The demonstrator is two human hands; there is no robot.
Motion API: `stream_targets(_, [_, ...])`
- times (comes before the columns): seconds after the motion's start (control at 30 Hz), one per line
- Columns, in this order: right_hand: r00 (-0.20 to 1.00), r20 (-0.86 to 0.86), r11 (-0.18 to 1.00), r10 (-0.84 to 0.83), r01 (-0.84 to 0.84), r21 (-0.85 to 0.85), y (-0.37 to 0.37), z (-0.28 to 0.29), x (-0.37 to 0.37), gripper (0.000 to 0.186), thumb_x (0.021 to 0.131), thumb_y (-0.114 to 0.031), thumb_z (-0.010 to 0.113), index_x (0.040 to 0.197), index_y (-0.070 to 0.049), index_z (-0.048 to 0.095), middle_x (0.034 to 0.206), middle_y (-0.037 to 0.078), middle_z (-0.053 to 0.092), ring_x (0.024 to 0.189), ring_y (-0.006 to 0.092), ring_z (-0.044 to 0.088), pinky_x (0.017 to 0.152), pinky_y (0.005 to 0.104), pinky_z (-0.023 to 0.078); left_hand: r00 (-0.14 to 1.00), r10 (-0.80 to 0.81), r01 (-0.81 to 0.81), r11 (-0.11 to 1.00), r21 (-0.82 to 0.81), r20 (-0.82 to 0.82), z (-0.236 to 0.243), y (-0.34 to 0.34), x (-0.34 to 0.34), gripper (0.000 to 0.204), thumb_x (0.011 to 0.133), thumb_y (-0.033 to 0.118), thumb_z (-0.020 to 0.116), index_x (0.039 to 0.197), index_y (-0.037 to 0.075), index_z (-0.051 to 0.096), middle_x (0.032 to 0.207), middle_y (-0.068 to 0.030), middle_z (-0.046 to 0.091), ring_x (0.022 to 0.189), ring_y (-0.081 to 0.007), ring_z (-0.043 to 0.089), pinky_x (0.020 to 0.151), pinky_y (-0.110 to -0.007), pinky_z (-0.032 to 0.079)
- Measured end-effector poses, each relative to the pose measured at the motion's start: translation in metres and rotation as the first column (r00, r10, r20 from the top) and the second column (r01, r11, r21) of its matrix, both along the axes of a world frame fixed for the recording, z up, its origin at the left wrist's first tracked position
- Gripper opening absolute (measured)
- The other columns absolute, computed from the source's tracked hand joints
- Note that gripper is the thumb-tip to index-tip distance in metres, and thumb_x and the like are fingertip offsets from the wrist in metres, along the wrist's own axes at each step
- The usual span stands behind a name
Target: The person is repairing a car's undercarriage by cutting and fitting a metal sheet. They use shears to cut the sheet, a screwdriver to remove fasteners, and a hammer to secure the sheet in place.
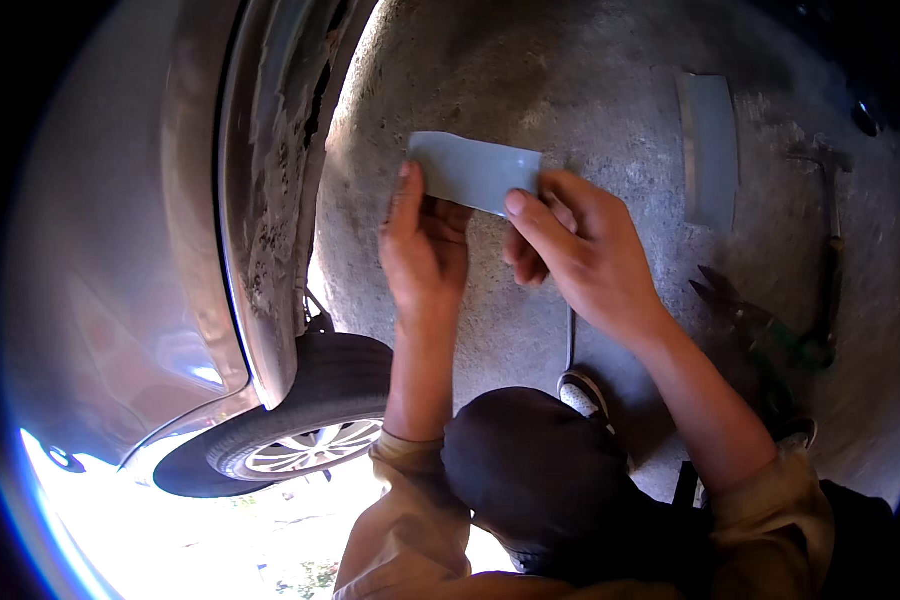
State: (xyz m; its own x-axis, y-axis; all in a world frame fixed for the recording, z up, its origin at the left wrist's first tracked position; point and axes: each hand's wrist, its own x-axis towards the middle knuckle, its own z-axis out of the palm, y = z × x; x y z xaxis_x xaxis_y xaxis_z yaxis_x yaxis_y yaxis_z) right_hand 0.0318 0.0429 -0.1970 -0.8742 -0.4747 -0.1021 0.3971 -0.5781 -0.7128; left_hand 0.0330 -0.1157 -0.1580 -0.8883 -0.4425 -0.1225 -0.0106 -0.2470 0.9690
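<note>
Between my two hands is a small rectangular piece of grey sheet metal (475,172), held up above the floor and tilted slightly. My left hand (422,245) grips its left end, with the thumb along the edge and the other fingers behind it. At the right end, my right hand (580,240) pinches the lower corner, thumb on the face and fingers curled underneath. Left of my hands runs the car's rusted, broken sill (275,225).
A silver car (120,300) fills the left, its wheel (315,450) near the bottom. On the concrete floor (590,90) at right lie a longer sheet metal strip (712,150), a hammer (830,210) and tin snips with green handles (760,320). A shoe (580,398) shows below my hands.
</note>
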Motion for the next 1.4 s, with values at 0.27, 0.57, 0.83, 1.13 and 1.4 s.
stream_targets(0.27, [0.947, -0.199, 0.967, -0.251, 0.255, -0.004, -0.031, 0.046, -0.033, 0.021, 0.086, -0.011, 0.051, 0.074, 0.005, 0.056, 0.062, 0.021, 0.059, 0.054, 0.0296, 0.062, 0.054, 0.0403, 0.049, 0.994, -0.109, 0.111, 0.992, -0.060, 0.029, 0.056, -0.019, -0.001, 0.040, 0.096, 0.035, 0.043, 0.118, 0.002, 0.054, 0.113, -0.0114, 0.061, 0.102, -0.0221, 0.059, 0.089, -0.036, 0.045])
stream_targets(0.57, [0.758, -0.610, 0.900, -0.232, 0.405, 0.160, -0.031, 0.068, -0.077, 0.025, 0.078, -0.014, 0.055, 0.058, 0.001, 0.055, 0.048, 0.010, 0.055, 0.042, 0.0167, 0.055, 0.044, 0.0344, 0.041, 0.999, -0.007, 0.011, 0.996, -0.093, 0.043, 0.075, -0.010, 0.003, 0.032, 0.096, 0.033, 0.046, 0.112, 0.008, 0.056, 0.107, -0.0095, 0.063, 0.087, -0.0197, 0.062, 0.070, -0.032, 0.049])
stream_targets(0.83, [0.828, -0.545, 0.915, -0.132, 0.314, 0.255, -0.015, 0.073, -0.108, 0.025, 0.075, -0.015, 0.056, 0.065, 0.007, 0.063, 0.065, 0.027, 0.060, 0.066, 0.0371, 0.065, 0.065, 0.0412, 0.053, 0.980, -0.201, 0.200, 0.976, 0.083, 0.007, 0.070, -0.010, -0.005, 0.024, 0.095, 0.027, 0.049, 0.104, 0.007, 0.057, 0.096, -0.0034, 0.062, 0.076, -0.0144, 0.054, 0.064, -0.026, 0.044])
stream_targets(1.13, [0.682, -0.675, 0.832, -0.281, 0.524, 0.183, -0.049, 0.062, -0.123, 0.031, 0.086, -0.021, 0.054, 0.069, 0.003, 0.062, 0.055, 0.016, 0.057, 0.051, 0.0278, 0.058, 0.055, 0.0403, 0.045, 0.981, -0.190, 0.192, 0.960, 0.202, -0.028, 0.058, -0.022, -0.017, 0.023, 0.093, 0.029, 0.054, 0.101, 0.008, 0.057, 0.089, -0.0015, 0.060, 0.077, -0.0145, 0.054, 0.066, -0.027, 0.044])
stream_targets(1.4, [0.710, -0.648, 0.747, -0.276, 0.582, 0.321, -0.028, 0.058, -0.113, 0.026, 0.084, -0.018, 0.054, 0.072, 0.003, 0.065, 0.065, 0.021, 0.060, 0.061, 0.0317, 0.062, 0.060, 0.0409, 0.049, 0.998, 0.038, -0.020, 0.944, -0.330, 0.051, 0.054, -0.006, -0.009, 0.034, 0.094, 0.030, 0.052, 0.113, 0.001, 0.051, 0.089, -0.0061, 0.059, 0.068, -0.0153, 0.057, 0.060, -0.027, 0.045])
